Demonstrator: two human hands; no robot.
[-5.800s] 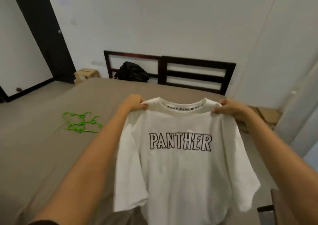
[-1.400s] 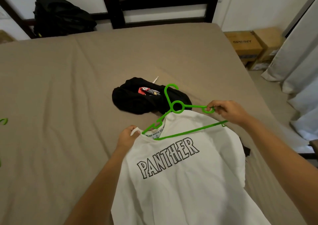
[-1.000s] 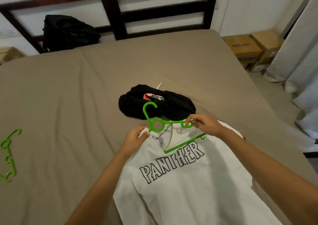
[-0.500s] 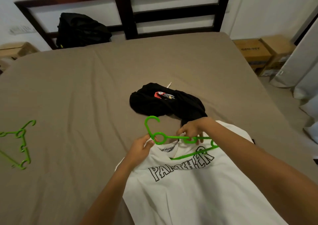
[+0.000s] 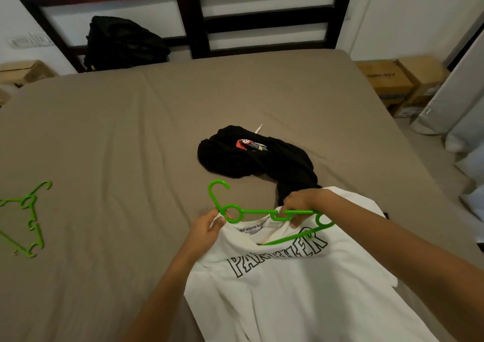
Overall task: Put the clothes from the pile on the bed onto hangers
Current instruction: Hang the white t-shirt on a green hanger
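Observation:
A white T-shirt [image 5: 288, 289] with the outlined word PANTHER lies on the brown bed [image 5: 131, 132] in front of me. A green plastic hanger [image 5: 262, 212] sits at its collar, its left arm inside the neck opening, its hook pointing up and left. My left hand [image 5: 207, 228] pinches the collar's left side beside the hanger's ring. My right hand [image 5: 301, 205] grips the hanger's right arm together with the collar's right edge. A crumpled black garment [image 5: 251, 158] lies just beyond the shirt.
More green hangers [image 5: 26, 218] lie at the bed's left edge. A black backpack [image 5: 123, 43] leans on the dark headboard [image 5: 262, 19]. Cardboard boxes [image 5: 392, 82] and pale curtains [image 5: 458, 106] stand to the right of the bed.
The shirt went from held up in the air to lying on the bed. The hanger has slid left into the collar, and my right hand moved in to the neck opening.

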